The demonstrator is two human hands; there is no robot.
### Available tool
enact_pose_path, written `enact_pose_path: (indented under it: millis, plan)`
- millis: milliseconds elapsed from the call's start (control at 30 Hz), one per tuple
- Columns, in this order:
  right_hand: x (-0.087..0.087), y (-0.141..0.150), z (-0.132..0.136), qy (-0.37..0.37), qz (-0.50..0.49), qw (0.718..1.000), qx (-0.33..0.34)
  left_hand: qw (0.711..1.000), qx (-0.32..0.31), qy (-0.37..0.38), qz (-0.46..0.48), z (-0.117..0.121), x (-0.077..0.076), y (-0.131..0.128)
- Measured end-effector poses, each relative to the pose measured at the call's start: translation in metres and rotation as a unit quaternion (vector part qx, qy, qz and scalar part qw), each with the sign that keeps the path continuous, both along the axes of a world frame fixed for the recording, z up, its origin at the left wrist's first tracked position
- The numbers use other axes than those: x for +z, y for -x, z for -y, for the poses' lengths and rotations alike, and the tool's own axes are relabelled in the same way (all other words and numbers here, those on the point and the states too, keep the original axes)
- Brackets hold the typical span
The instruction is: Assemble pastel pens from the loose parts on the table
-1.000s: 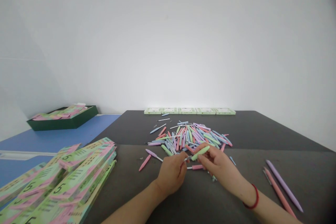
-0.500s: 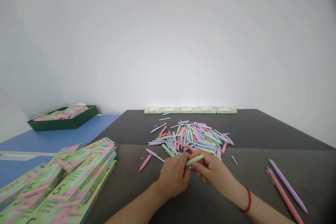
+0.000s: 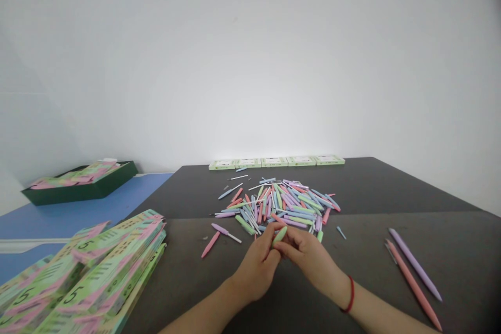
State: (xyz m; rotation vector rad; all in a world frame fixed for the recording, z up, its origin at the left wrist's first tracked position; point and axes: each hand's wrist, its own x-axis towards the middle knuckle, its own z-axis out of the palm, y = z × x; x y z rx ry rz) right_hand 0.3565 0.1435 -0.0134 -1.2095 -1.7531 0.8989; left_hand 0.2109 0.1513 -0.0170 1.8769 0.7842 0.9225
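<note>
A light green pen barrel [image 3: 279, 237] is pinched between my two hands, pointing up and away. My left hand [image 3: 258, 263] has its fingers closed around the lower end, which is hidden inside the grip. With thumb and fingertips, my right hand [image 3: 311, 255] grips the same barrel from the right; a red band circles that wrist. Just beyond the fingers lies a heap of pastel pen parts [image 3: 289, 203], in pink, purple, blue and green with white refills. Left of my hands are a purple pen part with a white refill [image 3: 225, 231] and a pink barrel [image 3: 211, 245].
Two whole pens, one pink [image 3: 415, 287] and one purple [image 3: 417, 266], lie on the dark table [image 3: 364, 255] at right. Stacked printed boxes [image 3: 102, 276] stand at left. Behind them is a green tray [image 3: 113, 180]. Several flat boxes [image 3: 274, 162] line the back edge.
My hands have come together. The green barrel, earlier in my right hand alone and lying nearly level, has swung more upright between both hands. The whole view has shifted slightly.
</note>
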Motion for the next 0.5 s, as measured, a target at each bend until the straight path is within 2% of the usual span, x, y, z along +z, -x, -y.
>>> enact_pose_path:
  millis: [67, 133, 200, 267, 367, 500]
  plan:
    - [-0.001, 0.0, -0.001, -0.001, -0.027, 0.999, 0.022, 0.997, 0.003, 0.051, 0.058, -0.003, -0.003, -0.002]
    - [-0.005, 0.0, -0.002, -0.005, -0.059, 0.998, 0.019, 0.981, 0.027, 0.133, 0.137, -0.008, -0.005, -0.002]
    - [-0.012, 0.002, -0.001, 0.001, -0.078, 0.997, 0.002, 0.947, 0.053, 0.216, 0.231, -0.014, -0.005, -0.002]
    - [-0.018, 0.008, 0.002, 0.017, -0.071, 0.997, 0.011, 0.906, 0.07, 0.264, 0.323, -0.018, -0.002, -0.002]
    - [-0.023, 0.021, 0.012, 0.038, -0.059, 0.996, 0.055, 0.867, 0.09, 0.274, 0.407, -0.018, 0.003, -0.003]
    - [-0.027, 0.032, 0.017, 0.116, -0.131, 0.983, 0.059, 0.849, 0.088, 0.267, 0.447, -0.011, 0.008, -0.006]
